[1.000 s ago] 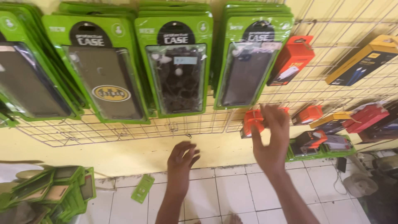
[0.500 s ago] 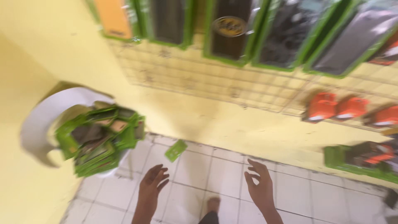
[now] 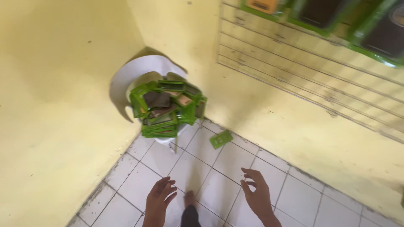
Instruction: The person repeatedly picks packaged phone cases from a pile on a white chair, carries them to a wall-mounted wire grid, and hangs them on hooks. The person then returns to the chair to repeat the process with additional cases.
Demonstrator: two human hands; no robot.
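Both our left hand (image 3: 159, 196) and right hand (image 3: 255, 194) hang empty, fingers spread; we should reach far-left and squarely grip the piled green packs (image 3: 167, 108).

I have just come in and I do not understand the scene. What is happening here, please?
A person looks down into a yellow corner. Both hands are empty with fingers spread: the left hand and the right hand hang above the white tiled floor. In the corner, a white plastic chair carries a pile of green packs. One green pack lies alone on the tiles. A wire rack on the wall holds more packs along the top edge.
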